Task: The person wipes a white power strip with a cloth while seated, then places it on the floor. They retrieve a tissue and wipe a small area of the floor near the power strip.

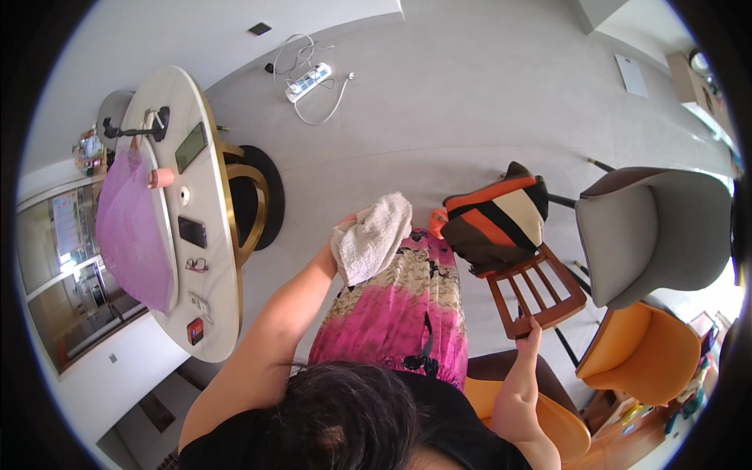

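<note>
My left hand (344, 228) holds a bunched, pale terry cloth (374, 238), which hides most of the fingers. The cloth hangs in front of my pink and cream patterned skirt (395, 310). On my other side, my right hand (528, 330) grips the top rail of a small wooden chair (563, 318) with a slatted back. A knitted cover (499, 214) with orange, black, cream and brown stripes lies over the chair's seat. An orange shoe (437, 222) shows between the skirt and the seat.
A round marble-look table (220, 294) stands left, bearing a purple mesh cover (130, 235), phones, a pink cup (161, 177) and glasses (197, 265). A power strip (308, 82) with loose cords lies on the floor ahead. Grey (623, 241) and orange (652, 352) chairs stand right.
</note>
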`<state>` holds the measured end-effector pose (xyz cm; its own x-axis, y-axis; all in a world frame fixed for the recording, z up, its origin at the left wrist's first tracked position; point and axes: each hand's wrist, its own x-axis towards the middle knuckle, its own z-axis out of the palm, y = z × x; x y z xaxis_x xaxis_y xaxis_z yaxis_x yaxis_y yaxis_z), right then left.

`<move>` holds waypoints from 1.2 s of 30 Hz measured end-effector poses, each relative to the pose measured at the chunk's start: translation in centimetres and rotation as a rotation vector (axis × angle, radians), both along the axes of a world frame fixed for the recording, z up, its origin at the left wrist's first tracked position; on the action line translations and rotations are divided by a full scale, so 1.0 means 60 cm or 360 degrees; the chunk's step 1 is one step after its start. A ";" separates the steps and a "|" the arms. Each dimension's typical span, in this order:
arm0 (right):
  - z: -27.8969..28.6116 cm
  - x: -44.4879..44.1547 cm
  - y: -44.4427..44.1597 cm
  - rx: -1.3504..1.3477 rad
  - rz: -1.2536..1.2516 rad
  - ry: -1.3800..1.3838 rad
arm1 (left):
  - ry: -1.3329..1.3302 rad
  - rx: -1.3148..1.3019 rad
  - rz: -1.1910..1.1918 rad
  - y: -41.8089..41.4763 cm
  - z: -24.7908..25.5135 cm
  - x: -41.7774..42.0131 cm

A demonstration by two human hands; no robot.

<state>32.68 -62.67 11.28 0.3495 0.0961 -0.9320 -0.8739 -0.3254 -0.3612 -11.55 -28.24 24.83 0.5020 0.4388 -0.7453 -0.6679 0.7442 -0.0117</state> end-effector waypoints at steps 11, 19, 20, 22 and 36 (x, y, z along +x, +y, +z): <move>0.121 0.071 0.215 -0.1598 0.2169 -0.1392 | -0.0070 0.0233 0.0300 -0.096 -0.032 -0.047; 0.089 0.033 0.549 -0.0380 0.2865 -0.1891 | -0.0146 0.0845 0.0856 -0.247 0.026 -0.132; 0.077 -0.005 0.582 -0.0133 0.2924 -0.2153 | -0.0215 0.0951 0.0960 -0.276 0.037 -0.143; 0.087 -0.172 0.642 0.0351 0.3063 -0.2381 | -0.0264 0.0973 0.1316 -0.364 -0.005 -0.192; 0.185 -1.092 0.244 0.2726 0.4827 -0.0941 | 0.1016 0.0495 0.2663 -0.945 -0.021 -0.287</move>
<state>-32.84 -48.05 22.35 -0.9545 -0.1672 -0.2470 0.0446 0.7388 -0.6725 -28.74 -84.93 23.59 -0.8631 0.2695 -0.4271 -0.4761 -0.7163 0.5101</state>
